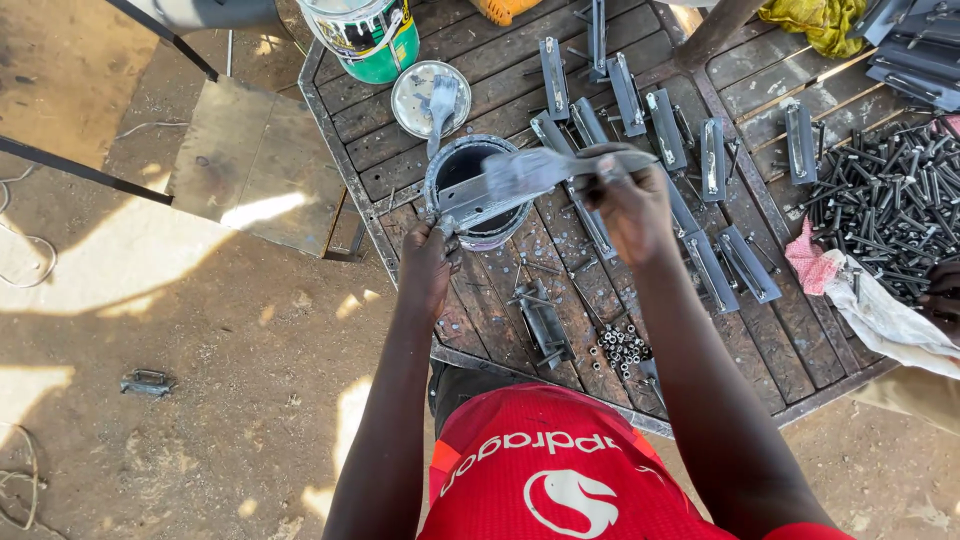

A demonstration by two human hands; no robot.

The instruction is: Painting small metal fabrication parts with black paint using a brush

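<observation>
My left hand [428, 262] grips the near end of a flat grey metal bracket [468, 198] and holds it across the top of a small open tin of dark grey paint [492, 236]. Wrapped around the handle of a paintbrush [535, 170], my right hand [630, 205] has the grey bristles lying blurred on the bracket above the tin. Both hands are over the wooden slatted table [780, 350].
Several grey painted brackets [667, 128] lie in rows on the table. A tin lid with a second brush [432, 95] and a white-and-green bucket [365, 35] stand behind the tin. At the right are a pile of dark bolts [890, 190], a pink rag [815, 265] and loose nuts [622, 348].
</observation>
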